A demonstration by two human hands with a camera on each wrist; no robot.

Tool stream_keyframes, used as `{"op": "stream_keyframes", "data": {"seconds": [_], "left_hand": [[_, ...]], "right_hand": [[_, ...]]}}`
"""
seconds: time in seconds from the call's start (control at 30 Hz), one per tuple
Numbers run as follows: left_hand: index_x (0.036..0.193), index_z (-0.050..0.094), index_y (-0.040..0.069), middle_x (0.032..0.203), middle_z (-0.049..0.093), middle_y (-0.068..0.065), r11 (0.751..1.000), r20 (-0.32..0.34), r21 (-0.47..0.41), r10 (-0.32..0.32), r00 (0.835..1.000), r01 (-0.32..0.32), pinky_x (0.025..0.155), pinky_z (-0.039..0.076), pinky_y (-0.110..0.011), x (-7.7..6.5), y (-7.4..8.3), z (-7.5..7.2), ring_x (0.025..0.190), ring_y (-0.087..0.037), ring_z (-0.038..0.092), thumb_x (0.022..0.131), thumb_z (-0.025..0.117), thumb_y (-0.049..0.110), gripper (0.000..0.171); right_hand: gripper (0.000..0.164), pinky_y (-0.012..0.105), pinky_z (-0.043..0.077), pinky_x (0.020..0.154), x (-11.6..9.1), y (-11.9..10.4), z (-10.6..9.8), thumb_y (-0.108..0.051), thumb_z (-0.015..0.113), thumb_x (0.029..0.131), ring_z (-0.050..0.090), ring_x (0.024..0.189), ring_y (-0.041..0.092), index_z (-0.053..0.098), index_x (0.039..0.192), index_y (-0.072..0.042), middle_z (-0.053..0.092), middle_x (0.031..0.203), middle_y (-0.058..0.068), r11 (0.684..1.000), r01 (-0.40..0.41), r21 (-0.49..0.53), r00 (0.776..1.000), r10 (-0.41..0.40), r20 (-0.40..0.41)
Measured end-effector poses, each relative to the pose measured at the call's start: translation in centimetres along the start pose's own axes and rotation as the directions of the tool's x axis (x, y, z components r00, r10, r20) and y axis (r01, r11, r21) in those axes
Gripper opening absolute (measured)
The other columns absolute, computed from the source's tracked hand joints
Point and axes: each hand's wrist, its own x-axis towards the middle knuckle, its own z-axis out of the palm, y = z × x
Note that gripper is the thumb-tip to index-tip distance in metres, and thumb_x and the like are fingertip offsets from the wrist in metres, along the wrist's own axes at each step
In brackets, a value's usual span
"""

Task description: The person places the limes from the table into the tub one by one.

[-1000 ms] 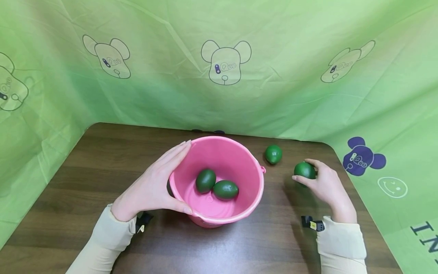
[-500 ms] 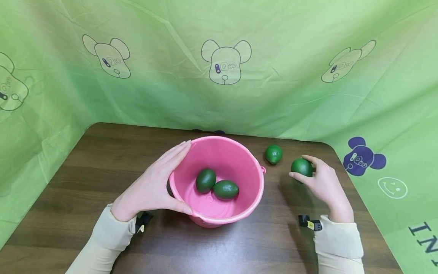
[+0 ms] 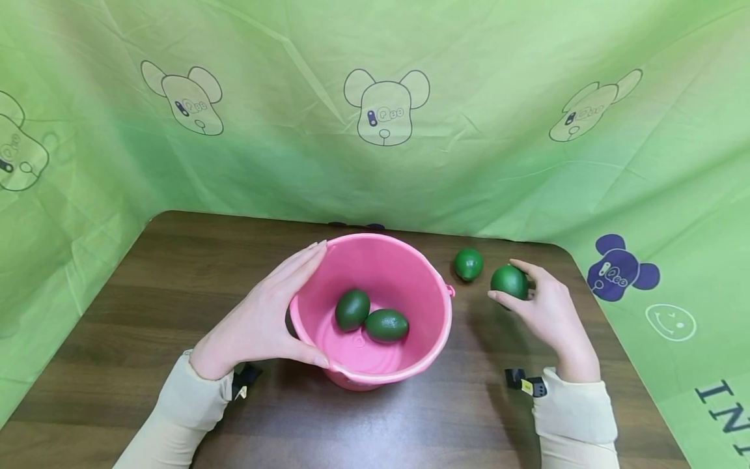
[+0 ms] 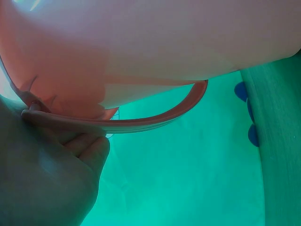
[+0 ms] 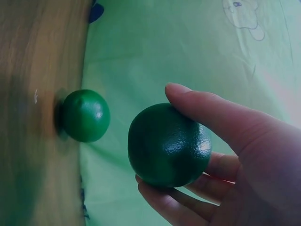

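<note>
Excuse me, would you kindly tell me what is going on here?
A person's left hand holds a pink bucket with two green fruits inside. Their right hand grips a third fruit, raised off the table to the right of the bucket. A fourth fruit rests on the table nearby, untouched.

Across the top of the frame we see a creased green cloth (image 3: 263, 176) with outlined mouse-like heads (image 3: 385, 130). At the right edge we find a purple head (image 3: 615, 277), a winking smiley (image 3: 671, 322) and dark lettering (image 3: 726, 417). Below, we have a brown wood-grain table (image 3: 176, 273), light gleaming at lower centre.
</note>
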Motion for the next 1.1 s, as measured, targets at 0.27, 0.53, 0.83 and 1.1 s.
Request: {"op": "stream_keyframes", "data": {"seconds": [0.27, 0.53, 0.83, 1.1], "left_hand": [[0.164, 0.021, 0.016, 0.168, 0.017, 0.004, 1.000, 0.005, 0.006, -0.003, 1.000, 0.003, 0.118, 0.027, -0.048, 0.0, -0.1, -0.1, 0.152, -0.019, 0.017, 0.058, 0.089, 0.071, 0.139], [0.164, 0.020, 0.015, 0.168, 0.018, 0.002, 1.000, 0.007, 0.011, -0.008, 1.000, 0.008, 0.119, 0.026, -0.048, 0.0, -0.1, -0.1, 0.152, -0.017, 0.016, 0.057, 0.090, 0.070, 0.139], [0.164, 0.020, 0.015, 0.168, 0.018, 0.001, 1.000, 0.004, 0.010, -0.006, 1.000, 0.006, 0.119, 0.026, -0.047, 0.0, -0.1, 0.0, 0.152, -0.018, 0.016, 0.057, 0.089, 0.071, 0.139], [0.164, 0.020, 0.016, 0.168, 0.017, 0.006, 1.000, 0.000, -0.006, -0.003, 1.000, 0.003, 0.119, 0.026, -0.047, 0.1, -0.1, 0.0, 0.152, -0.017, 0.016, 0.058, 0.089, 0.071, 0.139]], "right_hand": [[0.077, 0.058, 0.054, 0.082, -0.1, -1.3, -0.2, -0.035, 0.084, 0.087, 0.066, 0.100, 0.046, 0.050, 0.147, 0.002, 0.057, 0.132, 0.030, 0.999, 0.029, 0.027, 0.999, -0.029, -0.031], [0.076, 0.050, 0.055, 0.083, -0.4, -2.4, -0.5, -0.033, 0.085, 0.086, 0.066, 0.101, 0.041, 0.052, 0.148, -0.004, 0.059, 0.134, 0.025, 0.998, 0.050, 0.023, 0.996, -0.048, -0.076], [0.074, 0.004, 0.040, 0.080, -0.5, -3.6, -0.8, -0.029, 0.087, 0.084, 0.066, 0.103, 0.037, 0.054, 0.148, -0.009, 0.060, 0.134, 0.020, 0.995, 0.095, 0.043, 0.988, -0.089, -0.126], [0.074, 0.003, 0.040, 0.081, -0.7, -4.6, -0.9, -0.027, 0.089, 0.082, 0.066, 0.103, 0.035, 0.056, 0.147, -0.013, 0.061, 0.135, 0.015, 0.991, 0.118, 0.060, 0.982, -0.108, -0.153]]}}
